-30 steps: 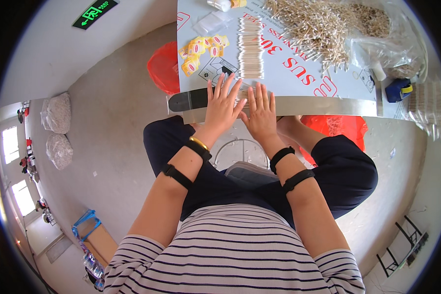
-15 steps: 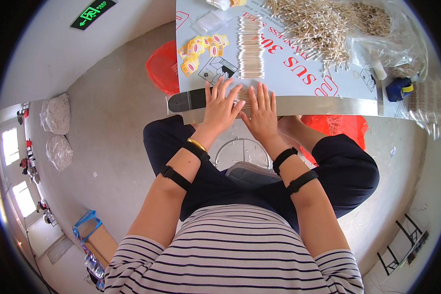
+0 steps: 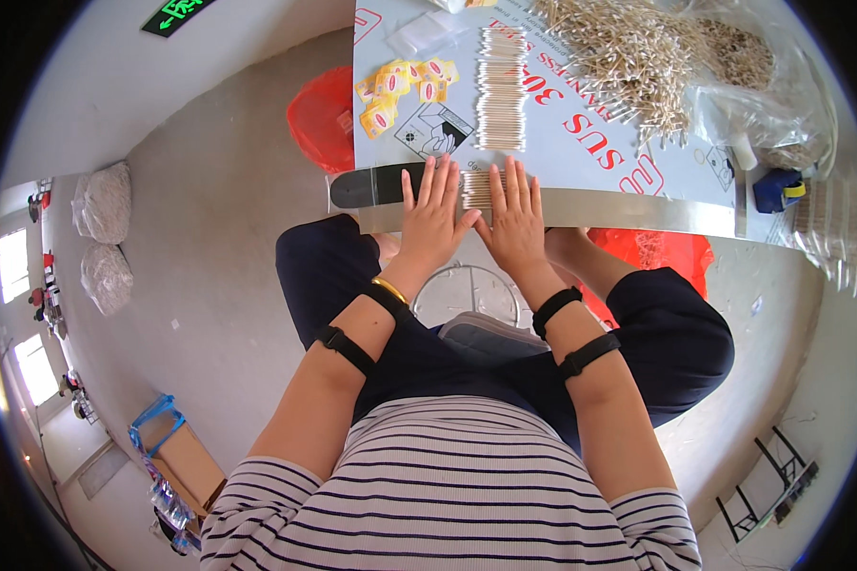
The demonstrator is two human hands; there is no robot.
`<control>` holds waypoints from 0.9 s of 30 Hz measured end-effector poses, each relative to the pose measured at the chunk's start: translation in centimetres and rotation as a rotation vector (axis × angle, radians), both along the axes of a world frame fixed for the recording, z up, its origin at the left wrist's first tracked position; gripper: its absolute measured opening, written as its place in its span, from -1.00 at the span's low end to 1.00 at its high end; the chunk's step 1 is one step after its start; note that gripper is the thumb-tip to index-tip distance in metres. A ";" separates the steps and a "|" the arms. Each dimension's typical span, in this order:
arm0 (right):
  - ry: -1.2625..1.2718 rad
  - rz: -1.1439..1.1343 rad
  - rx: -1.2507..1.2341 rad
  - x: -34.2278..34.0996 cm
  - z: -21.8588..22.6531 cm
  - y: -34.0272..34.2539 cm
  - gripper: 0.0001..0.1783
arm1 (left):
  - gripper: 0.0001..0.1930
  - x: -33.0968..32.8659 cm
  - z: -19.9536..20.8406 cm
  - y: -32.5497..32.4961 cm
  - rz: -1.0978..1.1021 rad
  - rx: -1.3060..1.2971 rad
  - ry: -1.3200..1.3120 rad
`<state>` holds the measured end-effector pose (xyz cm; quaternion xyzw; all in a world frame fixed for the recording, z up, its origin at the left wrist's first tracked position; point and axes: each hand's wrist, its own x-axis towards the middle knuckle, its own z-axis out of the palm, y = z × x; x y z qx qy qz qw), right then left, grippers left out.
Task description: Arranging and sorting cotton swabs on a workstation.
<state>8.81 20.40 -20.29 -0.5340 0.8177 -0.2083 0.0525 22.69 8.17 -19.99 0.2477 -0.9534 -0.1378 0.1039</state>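
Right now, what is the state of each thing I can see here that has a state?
Left hand: flat, fingers spread, beside the small swab bundle.
Right hand: flat, fingers spread, on the bundle's other side.
Small swab bundle: lined up between the hands.
Long swab row: laid out neatly.
Loose swab heap: tangled, unsorted.
Yellow packets: scattered.
Clear plastic bag: open, crumpled.

The table [image 3: 638, 195] has a grey sheet on top — on it lie rows of cotton swabs [image 3: 501, 88], a loose swab pile [image 3: 628, 48] and small yellow packets [image 3: 400, 86].
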 end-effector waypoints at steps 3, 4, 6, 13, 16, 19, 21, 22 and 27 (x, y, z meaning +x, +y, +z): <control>0.040 0.001 0.019 0.4 -0.5 -0.3 -0.03 | -0.10 -0.3 -0.4 0.5 0.009 -0.004 0.002; 0.068 0.001 0.031 0.4 -0.6 -0.4 -0.03 | -0.10 -0.3 -0.4 0.5 0.006 0.003 0.012; 0.055 0.004 0.014 0.6 -0.7 -0.4 -0.03 | -0.09 -0.3 -0.6 0.5 0.005 0.011 0.022; 0.073 0.010 0.013 0.7 -1.0 -0.5 -0.05 | -0.09 -0.4 -0.6 0.5 -0.001 -0.004 0.029; 0.058 0.005 -0.014 0.6 -1.0 -0.7 -0.06 | -0.10 -0.3 -0.6 0.4 -0.003 0.014 0.048; 0.069 0.003 0.009 0.7 -0.7 -0.5 -0.05 | -0.10 -0.1 -0.4 0.1 -0.002 0.023 0.042; 0.077 0.001 0.012 0.6 -0.6 -0.6 -0.04 | -0.09 0.4 -0.3 -0.1 0.003 0.015 0.030; 0.083 -0.004 0.018 0.6 -0.5 -0.6 -0.03 | -0.09 0.8 -0.3 0.0 0.009 0.018 0.037; 0.096 -0.001 0.002 0.8 -0.6 -0.6 -0.02 | -0.08 1.2 -0.7 0.8 0.020 0.015 0.023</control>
